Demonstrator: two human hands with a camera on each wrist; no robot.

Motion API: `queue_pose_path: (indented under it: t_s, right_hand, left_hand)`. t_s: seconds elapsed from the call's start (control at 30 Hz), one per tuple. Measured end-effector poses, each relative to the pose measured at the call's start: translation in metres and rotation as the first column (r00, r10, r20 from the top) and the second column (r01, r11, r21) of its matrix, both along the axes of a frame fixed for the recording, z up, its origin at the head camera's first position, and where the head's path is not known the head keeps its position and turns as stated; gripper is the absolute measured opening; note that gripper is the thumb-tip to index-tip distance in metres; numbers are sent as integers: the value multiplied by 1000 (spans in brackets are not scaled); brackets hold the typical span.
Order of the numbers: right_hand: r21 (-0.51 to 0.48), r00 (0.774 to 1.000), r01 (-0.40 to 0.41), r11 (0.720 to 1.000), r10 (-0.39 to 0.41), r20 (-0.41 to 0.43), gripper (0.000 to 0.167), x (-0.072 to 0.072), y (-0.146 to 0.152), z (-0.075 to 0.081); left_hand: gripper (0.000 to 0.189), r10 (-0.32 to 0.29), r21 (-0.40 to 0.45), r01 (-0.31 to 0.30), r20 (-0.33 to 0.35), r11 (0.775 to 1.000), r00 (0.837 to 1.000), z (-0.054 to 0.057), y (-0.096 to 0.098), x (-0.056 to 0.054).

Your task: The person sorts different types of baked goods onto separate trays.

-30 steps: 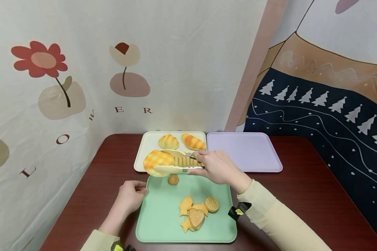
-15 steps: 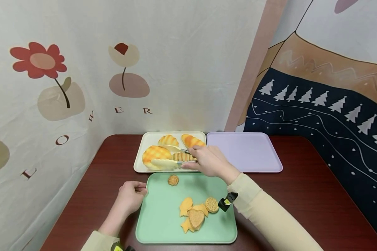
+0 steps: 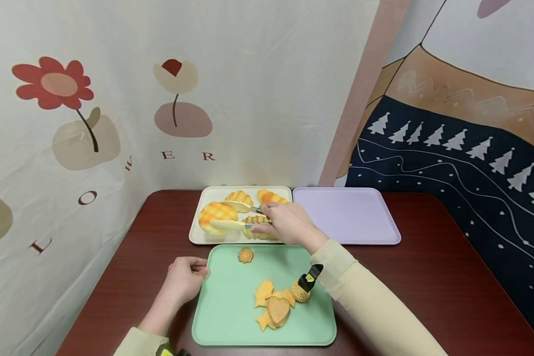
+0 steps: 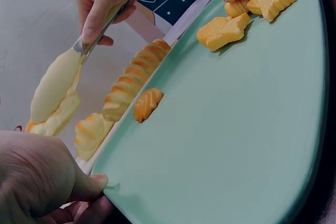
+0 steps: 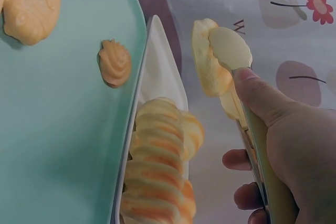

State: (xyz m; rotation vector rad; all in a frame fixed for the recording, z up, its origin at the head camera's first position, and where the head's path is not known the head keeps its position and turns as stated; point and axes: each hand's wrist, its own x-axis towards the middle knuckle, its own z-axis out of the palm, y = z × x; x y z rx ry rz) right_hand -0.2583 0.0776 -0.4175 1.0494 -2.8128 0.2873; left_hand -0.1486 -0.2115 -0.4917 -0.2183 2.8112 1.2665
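Observation:
My right hand grips a pair of tongs with pale, broad tips. Between these tips is a round golden bun with a checked top. In the right wrist view, the bun is held up beside the white tray. My left hand pinches the left rim of the green tray, thumb on top and fingers below. A swirled cookie lies near that tray's far edge. Closer to me are a heart-shaped cookie, fish-shaped cookies and a round cookie, partly behind the right wrist strap.
On the white tray lie a ridged roll, a striped bun and a long bread, partly covered by my right hand. A purple tray adjoins it on the right. Behind the dark wooden table hangs a printed cloth.
My right hand has moved left and farther back, carrying the bun in the tongs from the white tray's near edge to over its left part. My left hand has stayed at the green tray.

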Motion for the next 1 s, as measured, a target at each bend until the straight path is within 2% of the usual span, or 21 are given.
queue_pose_path:
  t_s: [0.17,0.4,0.67,1.0]
  right_hand:
    - [0,1000,6,1000,-6,12,51,-6,-8,-4]
    - [58,1000,23,998,-24,13,54,-12,-17,-11]
    - [109,998,55,993,-58,25,52,-15,-24,-17]
    - [126,995,70,990,-78,63,52,-19,-32,-21]
  left_hand:
    - [20,3,-9,-3,-8,1000,1000,0,0,0]
    - [19,3,-13,-3,-19,1000,1000,0,0,1]
    - [20,9,-6,-9,4,1000,1000,1,0,1]
    - [21,8,7,-8,11,1000,1000,0,-1,1]
